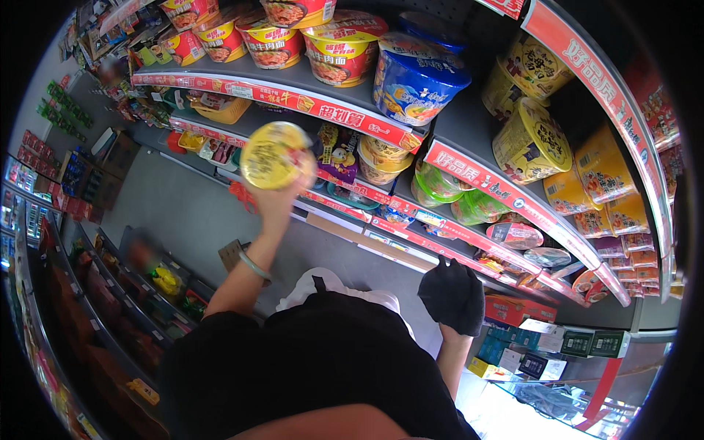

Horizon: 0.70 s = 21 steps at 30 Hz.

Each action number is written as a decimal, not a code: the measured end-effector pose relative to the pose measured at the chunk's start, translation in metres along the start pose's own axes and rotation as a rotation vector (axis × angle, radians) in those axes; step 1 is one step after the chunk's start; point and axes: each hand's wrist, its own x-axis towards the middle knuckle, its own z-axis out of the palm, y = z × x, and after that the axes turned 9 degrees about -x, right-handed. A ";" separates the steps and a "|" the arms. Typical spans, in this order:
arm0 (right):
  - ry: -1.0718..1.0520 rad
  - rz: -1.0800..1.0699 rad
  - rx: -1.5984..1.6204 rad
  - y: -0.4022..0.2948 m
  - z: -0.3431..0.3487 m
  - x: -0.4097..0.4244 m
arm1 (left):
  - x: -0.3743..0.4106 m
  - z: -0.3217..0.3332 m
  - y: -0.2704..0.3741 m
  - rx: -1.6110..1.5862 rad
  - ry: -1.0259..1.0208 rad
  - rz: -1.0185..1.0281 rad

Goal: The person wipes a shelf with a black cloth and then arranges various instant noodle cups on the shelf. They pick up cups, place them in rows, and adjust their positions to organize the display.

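Observation:
My left hand holds a yellow instant noodle cup from below, its printed lid facing the camera; hand and cup are a little blurred. It is raised in front of the lower shelves, a green bangle on the wrist. A dark cloth covers my right hand, which is low at the right beside my body; its fingers are hidden. Above, red and yellow noodle bowls stand in a row beside a blue noodle tub. Yellow noodle tubs stand on the right shelf.
Red-edged shelves run across the front and curve down the right. A dark shelf unit with packets stands at the left. Small boxes are stacked at the lower right. A cardboard piece lies on the grey floor.

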 end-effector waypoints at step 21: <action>0.332 -1.347 -2.468 -0.018 0.032 -0.007 | -0.025 0.075 -0.004 0.109 -0.335 0.346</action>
